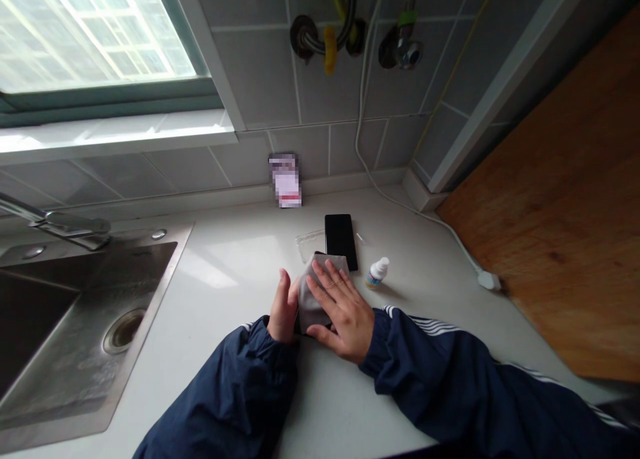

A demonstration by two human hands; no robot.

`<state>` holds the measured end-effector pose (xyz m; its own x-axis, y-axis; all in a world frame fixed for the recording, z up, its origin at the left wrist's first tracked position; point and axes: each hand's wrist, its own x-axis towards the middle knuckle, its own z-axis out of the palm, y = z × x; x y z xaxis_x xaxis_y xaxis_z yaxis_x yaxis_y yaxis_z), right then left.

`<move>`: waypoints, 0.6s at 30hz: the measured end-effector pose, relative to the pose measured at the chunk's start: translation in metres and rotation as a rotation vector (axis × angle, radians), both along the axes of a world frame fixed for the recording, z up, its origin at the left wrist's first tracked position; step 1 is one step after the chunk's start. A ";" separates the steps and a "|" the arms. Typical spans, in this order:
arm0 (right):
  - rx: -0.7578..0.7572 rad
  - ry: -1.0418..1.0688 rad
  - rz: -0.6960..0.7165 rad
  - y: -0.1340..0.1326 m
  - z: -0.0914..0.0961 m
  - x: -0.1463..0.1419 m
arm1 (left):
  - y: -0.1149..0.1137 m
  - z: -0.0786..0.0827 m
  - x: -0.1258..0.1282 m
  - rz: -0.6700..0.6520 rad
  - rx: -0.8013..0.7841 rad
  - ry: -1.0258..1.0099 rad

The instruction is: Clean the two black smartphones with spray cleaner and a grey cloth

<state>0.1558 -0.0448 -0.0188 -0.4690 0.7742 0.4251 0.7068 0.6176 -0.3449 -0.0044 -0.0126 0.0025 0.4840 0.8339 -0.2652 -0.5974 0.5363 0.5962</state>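
A grey cloth (311, 305) covers most of a dark, flat object, of which only thin edges (299, 325) show. My left hand (285, 309) supports this object from its left side, thumb pointing up and the other fingers mostly hidden behind it. Spread flat across the cloth, my right hand (344, 309) presses on it with fingers stretched out. Just beyond the cloth lies a black smartphone (340, 235), partly over a clear plastic case (309, 244). To the right of the phone stands a small white spray bottle (377, 272) with a coloured label.
A steel sink (170, 272) with a faucet (75, 227) is on the left. Against the tiled wall leans a blurred, phone-like rectangle (287, 182). A white cable (425, 213) runs down to a plug (489, 280) near the wooden panel (565, 245) on the right.
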 end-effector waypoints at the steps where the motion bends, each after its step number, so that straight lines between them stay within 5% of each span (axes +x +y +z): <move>1: -0.004 -0.008 0.009 0.000 0.001 0.000 | 0.000 0.001 0.000 -0.004 -0.007 -0.009; 18: -0.068 -0.072 0.160 -0.005 0.011 0.002 | 0.000 -0.005 -0.007 -0.047 -0.142 -0.089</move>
<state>0.1573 -0.0498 -0.0080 -0.6161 0.7129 0.3350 0.6256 0.7013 -0.3417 -0.0113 -0.0127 -0.0027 0.5483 0.7671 -0.3330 -0.6167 0.6398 0.4586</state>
